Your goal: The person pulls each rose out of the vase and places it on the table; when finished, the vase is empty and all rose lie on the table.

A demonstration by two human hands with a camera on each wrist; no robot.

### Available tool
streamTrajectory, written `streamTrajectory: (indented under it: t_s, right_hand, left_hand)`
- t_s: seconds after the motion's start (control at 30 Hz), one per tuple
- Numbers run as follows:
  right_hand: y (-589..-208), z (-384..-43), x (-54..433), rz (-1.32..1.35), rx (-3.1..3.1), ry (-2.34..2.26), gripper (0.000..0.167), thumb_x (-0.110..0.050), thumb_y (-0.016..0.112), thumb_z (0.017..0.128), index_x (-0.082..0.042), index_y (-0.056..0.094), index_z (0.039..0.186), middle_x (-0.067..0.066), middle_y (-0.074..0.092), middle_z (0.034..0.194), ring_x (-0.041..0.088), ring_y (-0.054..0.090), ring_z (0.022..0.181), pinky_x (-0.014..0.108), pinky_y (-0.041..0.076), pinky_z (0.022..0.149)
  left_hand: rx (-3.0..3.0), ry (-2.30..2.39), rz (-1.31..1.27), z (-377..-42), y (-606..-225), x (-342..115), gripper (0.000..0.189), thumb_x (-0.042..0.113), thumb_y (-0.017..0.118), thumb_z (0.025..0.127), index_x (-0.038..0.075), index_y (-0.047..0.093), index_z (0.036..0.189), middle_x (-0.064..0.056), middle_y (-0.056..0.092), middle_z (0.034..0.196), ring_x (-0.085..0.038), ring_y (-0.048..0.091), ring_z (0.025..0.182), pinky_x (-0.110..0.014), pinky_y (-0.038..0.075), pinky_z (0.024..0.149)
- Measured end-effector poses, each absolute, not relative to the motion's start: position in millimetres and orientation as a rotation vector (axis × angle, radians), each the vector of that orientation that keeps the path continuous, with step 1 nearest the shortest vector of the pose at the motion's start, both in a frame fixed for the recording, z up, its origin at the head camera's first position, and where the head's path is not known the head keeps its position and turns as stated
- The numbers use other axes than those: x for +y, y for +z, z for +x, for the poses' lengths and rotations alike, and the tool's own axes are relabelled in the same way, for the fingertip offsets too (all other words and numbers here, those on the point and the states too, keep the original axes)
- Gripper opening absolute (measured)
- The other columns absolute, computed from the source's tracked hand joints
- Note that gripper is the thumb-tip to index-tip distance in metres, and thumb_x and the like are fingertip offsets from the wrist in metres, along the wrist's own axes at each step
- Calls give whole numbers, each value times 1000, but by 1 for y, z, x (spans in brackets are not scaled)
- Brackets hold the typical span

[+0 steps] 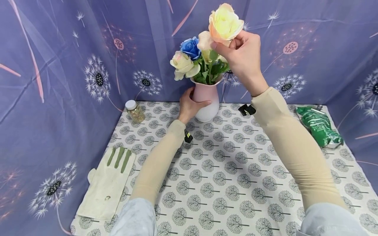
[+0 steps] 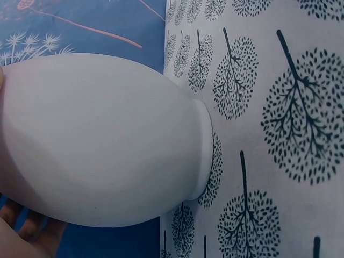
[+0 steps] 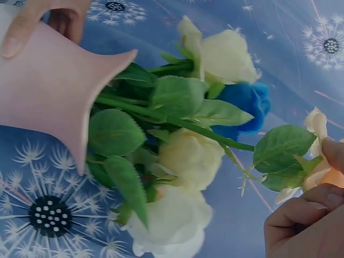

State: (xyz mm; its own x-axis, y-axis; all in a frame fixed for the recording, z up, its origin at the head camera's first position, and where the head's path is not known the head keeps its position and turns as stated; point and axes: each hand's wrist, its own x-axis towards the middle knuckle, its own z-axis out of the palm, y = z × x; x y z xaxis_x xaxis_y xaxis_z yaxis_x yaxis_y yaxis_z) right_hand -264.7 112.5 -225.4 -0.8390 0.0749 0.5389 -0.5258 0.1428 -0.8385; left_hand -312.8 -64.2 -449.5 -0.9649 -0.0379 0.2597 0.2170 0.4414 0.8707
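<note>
A pink-and-white vase point(image 1: 205, 101) stands upright on the table near the back curtain, and my left hand point(image 1: 187, 105) grips its side, thumb across the front. In the left wrist view, the white lower body of the vase point(image 2: 107, 140) rests on the cloth. Above the other flowers my right hand point(image 1: 247, 57) pinches a pale yellow-peach rose point(image 1: 225, 23) just under its bloom. The right wrist view shows its green stem point(image 3: 215, 137) running down into the vase mouth. A blue rose point(image 1: 190, 48) and a cream rose point(image 1: 183, 64) lean left among green leaves.
A white-capped jar point(image 1: 135, 112) stands at the back left. Pale gloves point(image 1: 103, 186) with green-striped fingers lie at the left edge. A green packet point(image 1: 319, 126) lies at the back right. A blue curtain point(image 1: 124, 19) closes off the back and sides of the tree-patterned cloth.
</note>
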Motion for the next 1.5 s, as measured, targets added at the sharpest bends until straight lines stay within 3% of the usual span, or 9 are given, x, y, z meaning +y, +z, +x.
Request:
streamTrajectory:
  t_s: [0.27,0.47,0.7,1.0,1.5]
  right_hand:
    - [-212,-259,113,466,-1882,1801,19,-6,88,85,-18,76,75,-8,44,46,7,35,44,20,23,48]
    - [-201,-251,112,538,-1764,1884,12,-1,85,84,-13,82,85,-6,45,47,6,35,43,19,21,48]
    - [-190,-243,113,527,-1707,1916,11,-1,86,83,-10,81,83,-6,48,47,7,35,45,19,20,52]
    - [-186,-246,122,724,-1608,1776,16,1,81,87,-4,84,102,-10,47,49,7,33,45,19,20,51]
    - [-169,-231,134,587,-1587,1789,10,4,82,83,-4,83,89,-6,48,47,10,33,46,19,18,51]
  left_hand:
    - [-2478,-1522,-142,-314,-450,-63,100,41,104,72,8,56,154,-15,66,152,-34,65,137,-48,52,121]
    - [-2459,-1565,-150,-314,-449,-63,101,40,104,72,9,56,154,-15,66,152,-33,65,137,-48,52,121]
    - [-2453,-1590,-142,-315,-450,-63,101,40,104,71,11,56,155,-13,66,152,-32,65,136,-48,52,121]
    - [-2455,-1592,-126,-317,-451,-61,103,40,104,71,11,55,156,-13,65,153,-33,65,137,-48,52,121]
    - [-2462,-1558,-124,-322,-451,-62,102,41,105,70,11,56,155,-12,67,152,-31,66,135,-46,53,120]
